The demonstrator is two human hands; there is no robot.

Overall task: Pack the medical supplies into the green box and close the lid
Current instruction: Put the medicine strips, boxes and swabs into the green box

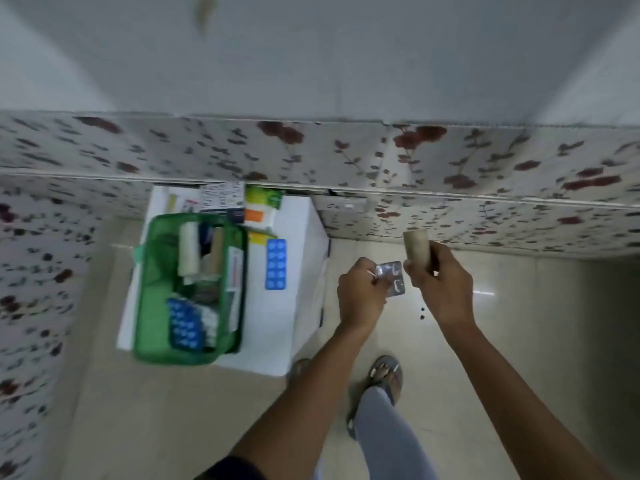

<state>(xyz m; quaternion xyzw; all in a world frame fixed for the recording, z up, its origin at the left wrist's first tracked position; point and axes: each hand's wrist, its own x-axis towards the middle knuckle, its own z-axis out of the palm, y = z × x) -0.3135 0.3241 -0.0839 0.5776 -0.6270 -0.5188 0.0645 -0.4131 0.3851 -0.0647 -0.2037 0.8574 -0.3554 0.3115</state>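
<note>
The green box [145,292] stands open on a white table [294,271], holding bandage rolls, a blue blister pack and other packets. To the right of the table, above the floor, my left hand [360,296] pinches a silver blister strip [393,277]. My right hand [443,282] grips a beige bandage roll [417,245] upright. A blue blister pack [276,264] lies on the table beside the box. Several medicine cartons [259,206] sit at the table's far edge.
Floral-patterned wall panels [450,188] run behind and to the left of the table. The floor [519,323] is pale tile. My foot in a sandal [386,374] stands just right of the table's near corner.
</note>
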